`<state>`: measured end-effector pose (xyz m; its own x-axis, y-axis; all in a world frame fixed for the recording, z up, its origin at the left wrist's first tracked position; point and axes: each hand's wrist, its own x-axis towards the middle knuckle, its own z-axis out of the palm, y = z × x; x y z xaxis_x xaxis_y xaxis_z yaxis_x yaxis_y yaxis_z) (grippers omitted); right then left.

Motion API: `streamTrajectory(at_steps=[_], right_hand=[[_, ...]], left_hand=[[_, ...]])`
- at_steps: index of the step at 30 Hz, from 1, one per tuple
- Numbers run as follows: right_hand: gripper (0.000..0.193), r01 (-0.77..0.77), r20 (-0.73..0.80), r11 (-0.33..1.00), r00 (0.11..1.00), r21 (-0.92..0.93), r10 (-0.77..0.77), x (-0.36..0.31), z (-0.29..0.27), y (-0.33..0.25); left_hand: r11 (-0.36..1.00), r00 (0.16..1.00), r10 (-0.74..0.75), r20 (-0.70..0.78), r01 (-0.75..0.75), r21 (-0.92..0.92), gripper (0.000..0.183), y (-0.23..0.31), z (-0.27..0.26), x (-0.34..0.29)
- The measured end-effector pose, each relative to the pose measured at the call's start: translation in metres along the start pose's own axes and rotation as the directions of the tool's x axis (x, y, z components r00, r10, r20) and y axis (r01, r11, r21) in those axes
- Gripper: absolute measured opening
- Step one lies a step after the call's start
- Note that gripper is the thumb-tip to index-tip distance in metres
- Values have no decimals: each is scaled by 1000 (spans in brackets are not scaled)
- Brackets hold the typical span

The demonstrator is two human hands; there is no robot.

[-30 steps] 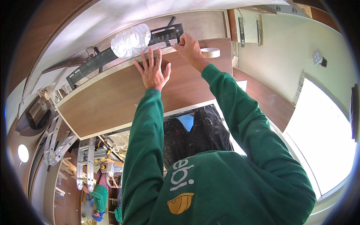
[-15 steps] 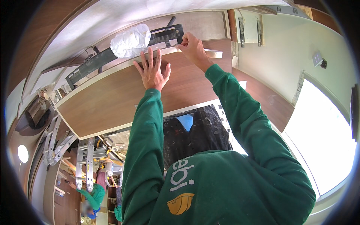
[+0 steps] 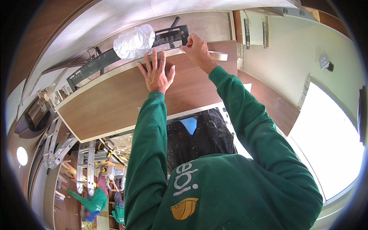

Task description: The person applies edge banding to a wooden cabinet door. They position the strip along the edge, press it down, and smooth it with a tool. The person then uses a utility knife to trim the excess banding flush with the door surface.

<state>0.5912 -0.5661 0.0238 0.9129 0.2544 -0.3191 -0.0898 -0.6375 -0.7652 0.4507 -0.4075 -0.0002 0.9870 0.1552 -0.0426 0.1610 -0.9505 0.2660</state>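
Observation:
A brown wood-grain panel (image 3: 115, 101) with a pale strip along its far edge lies across in front of me. My left hand (image 3: 158, 78) rests flat on it, fingers spread and tips reaching that far edge. To its right, my right hand (image 3: 198, 51) is closed in a pinch at the same edge; what the fingertips hold, if anything, is too small to make out. A roll of pale tape (image 3: 218, 56) sits beside my right wrist, partly hidden by it. Beyond the left fingertips is a crumpled white plastic wrapping (image 3: 134, 42) on a black metal bracket (image 3: 96, 63).
Aluminium ladders (image 3: 86, 165) stand below at the left, near a clutter of tools and wood pieces. Further down, a co-worker in a green top (image 3: 94, 201) reaches out an arm. A bright window (image 3: 329, 142) and a wall socket (image 3: 324, 61) are on the right.
Both my hands keep nearly the same place and pose on the panel. Below at the left, the co-worker has shifted and stretched an arm out to the left.

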Motion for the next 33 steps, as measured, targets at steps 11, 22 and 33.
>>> streamTrajectory(at_steps=[11, 22, 33], right_hand=[[28, -6, -15, 1000, 1000, -5, 6, -1, 2, 1], [26, 20, 28, 997, 999, -71, -18, 2, -4, -6], [23, -89, 173, 995, 980, -40, 95, 37, -38, 17]], left_hand=[[1000, 1000, -6, 11, 6, -3, 73, 1, -2, 0], [991, 992, 130, 5, -130, -8, 67, -2, 6, -3], [983, 986, 168, -11, -169, -66, 69, 23, 5, 13]])
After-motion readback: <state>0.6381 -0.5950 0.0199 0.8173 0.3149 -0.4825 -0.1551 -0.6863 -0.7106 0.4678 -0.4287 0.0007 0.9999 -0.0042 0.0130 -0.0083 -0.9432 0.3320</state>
